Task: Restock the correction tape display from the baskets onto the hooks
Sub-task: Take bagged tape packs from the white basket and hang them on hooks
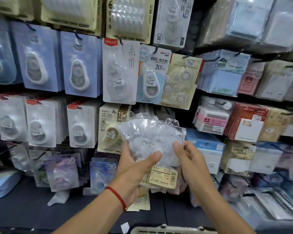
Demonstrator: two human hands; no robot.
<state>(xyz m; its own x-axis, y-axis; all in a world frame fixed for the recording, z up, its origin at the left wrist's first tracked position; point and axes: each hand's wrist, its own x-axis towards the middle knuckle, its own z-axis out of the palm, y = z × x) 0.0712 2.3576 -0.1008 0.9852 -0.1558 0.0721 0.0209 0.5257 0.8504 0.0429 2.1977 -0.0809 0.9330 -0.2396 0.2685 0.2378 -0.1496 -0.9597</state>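
Both hands grip clear packs [152, 141]; hanging card [156, 73] reads "20", perhaps metres.

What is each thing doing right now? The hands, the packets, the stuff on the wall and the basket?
left hand: grips the clear packets from below, thumb across the front.
right hand: pinches the packets' right edge.
clear packets: a bunch, held up off the hooks, not yet hung.
white correction tape card: hanging on a hook.
basket: at the bottom edge, only its rim shows.
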